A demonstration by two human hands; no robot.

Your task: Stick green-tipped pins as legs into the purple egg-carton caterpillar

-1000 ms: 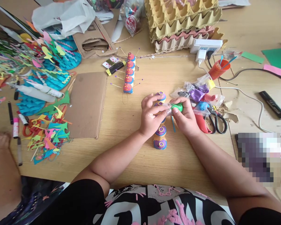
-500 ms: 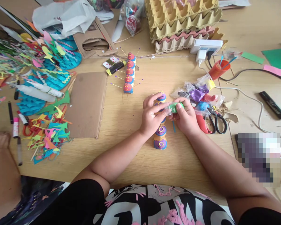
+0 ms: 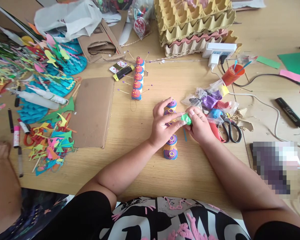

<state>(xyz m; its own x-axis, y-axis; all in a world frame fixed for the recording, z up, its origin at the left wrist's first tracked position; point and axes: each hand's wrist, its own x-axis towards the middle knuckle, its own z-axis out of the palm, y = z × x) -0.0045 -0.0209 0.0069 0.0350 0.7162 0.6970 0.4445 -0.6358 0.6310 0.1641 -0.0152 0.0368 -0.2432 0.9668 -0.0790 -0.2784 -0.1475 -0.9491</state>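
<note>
Between my two hands is a lump of green modelling clay (image 3: 186,119), wrapped in thin clear plastic. My left hand (image 3: 161,125) pinches it between thumb and index finger, the other fingers raised. From the other side, my right hand (image 3: 199,126) grips it with bent fingers. Below them on the table lies an egg-carton strip (image 3: 170,152) covered in purple and blue clay with yellow rings, its middle partly hidden by my left hand. Farther off stands a red and blue egg-carton caterpillar (image 3: 137,84) with smiling faces and purple-tipped sticks.
Bagged clay (image 3: 210,100) and black-handled scissors (image 3: 231,128) lie right of my hands. Behind are stacked egg trays (image 3: 195,26), a power strip (image 3: 220,49) and an orange cup (image 3: 232,76). Leftward are cardboard (image 3: 93,111), paper scraps (image 3: 53,143) and another person's arm (image 3: 2,186).
My right hand's fingers have curled in around the green clay, and its plastic wrap is pulled tighter so the lump looks rounder. My left hand has hardly moved.
</note>
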